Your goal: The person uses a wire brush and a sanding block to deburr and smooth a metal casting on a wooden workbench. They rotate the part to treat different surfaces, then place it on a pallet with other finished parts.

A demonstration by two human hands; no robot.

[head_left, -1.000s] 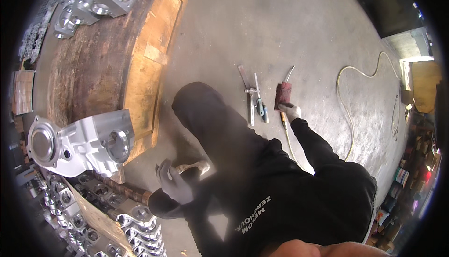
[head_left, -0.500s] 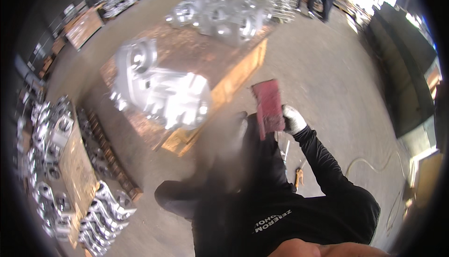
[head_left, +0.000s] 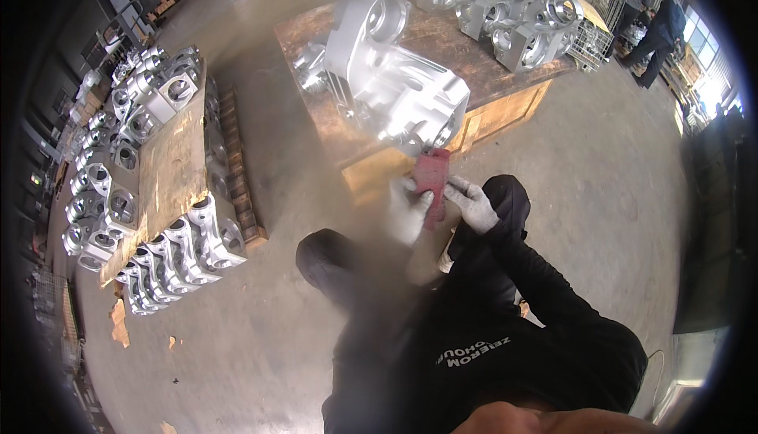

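Observation:
A dull red scouring pad [head_left: 430,175], flat and ragged at its edges, is held in front of my body. My left hand [head_left: 407,211], in a whitish glove, grips its left side with the thumb laid over it; a blur covers part of that hand. From the other side my right hand [head_left: 474,206], gloved too, pinches the pad's edge. Just beyond the pad, a large silvery metal casting [head_left: 395,78] with a round bore at its far end rests on a wooden crate [head_left: 316,106]. The pad's upper end overlaps the casting's near end; contact is unclear.
More castings [head_left: 521,19] stand on the crate's far right. To the left, several rows of metal parts [head_left: 130,142] sit around a wooden board [head_left: 170,169] beside a pallet edge [head_left: 237,165]. Two people [head_left: 659,27] stand at the far right. Torn cardboard [head_left: 119,323] lies on the floor.
My view has turned, so the crate and castings appear farther right. The pad, earlier in my right hand, is now closer to the casting, and my left hand has come onto it.

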